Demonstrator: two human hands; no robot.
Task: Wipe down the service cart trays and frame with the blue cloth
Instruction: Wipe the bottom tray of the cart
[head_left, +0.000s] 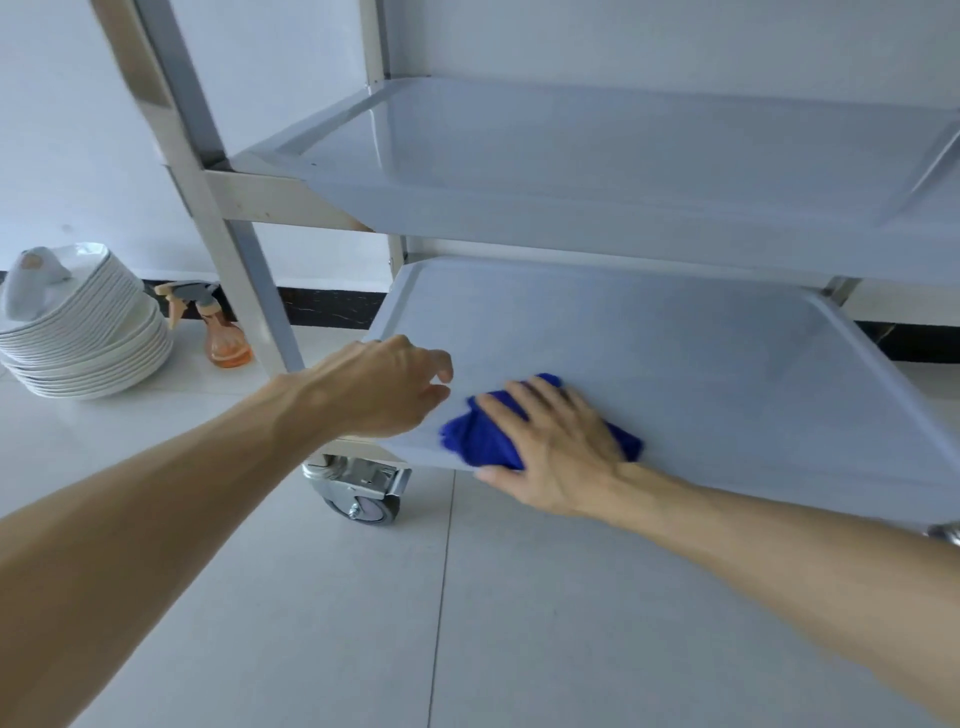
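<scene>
The service cart has grey trays on a steel frame. The bottom tray fills the middle right, with another tray above it. A bunched blue cloth lies on the bottom tray near its front left corner. My right hand presses flat on the cloth with fingers spread. My left hand rests at the tray's left front corner with its fingers loosely curled; I cannot tell whether they hold the rim.
A caster wheel with a brake sits under the cart's front left corner. On the tiled floor to the left stands a stack of white plates with a grey cloth on top, and an orange spray bottle beside it. A white wall is behind.
</scene>
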